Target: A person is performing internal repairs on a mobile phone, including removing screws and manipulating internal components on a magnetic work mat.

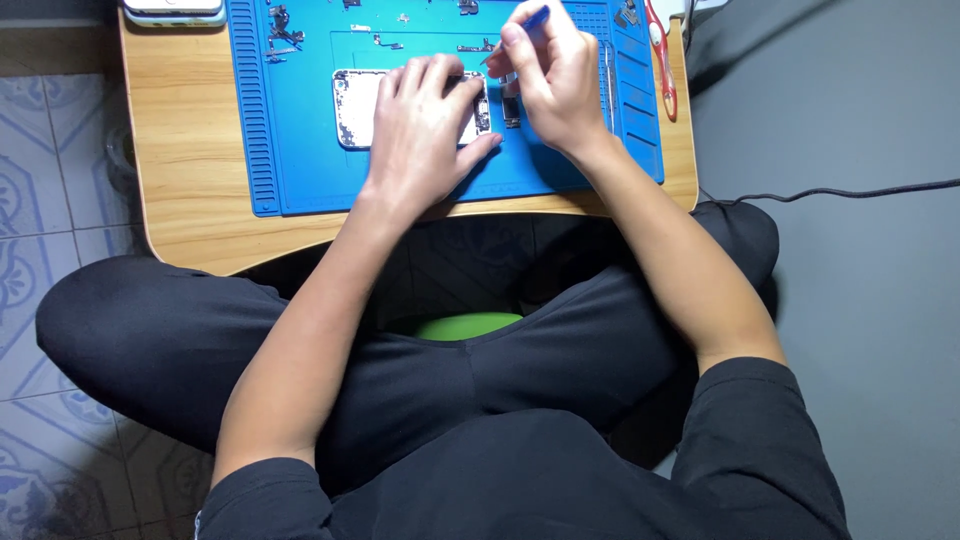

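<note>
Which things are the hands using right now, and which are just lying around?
In use:
- opened white phone shell, pressed flat by the left hand
- thin blue-handled tool, pinched in the right hand
- blue rubber work mat under them

Lying about:
- red-handled tool at the mat's right edge
- small loose metal parts along the mat's top
- white phone at the wooden table's far corner

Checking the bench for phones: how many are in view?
2. An opened phone lies on the blue mat under the left hand; another phone sits at the table's top-left corner, cropped. Others may lie outside the picture.
</note>
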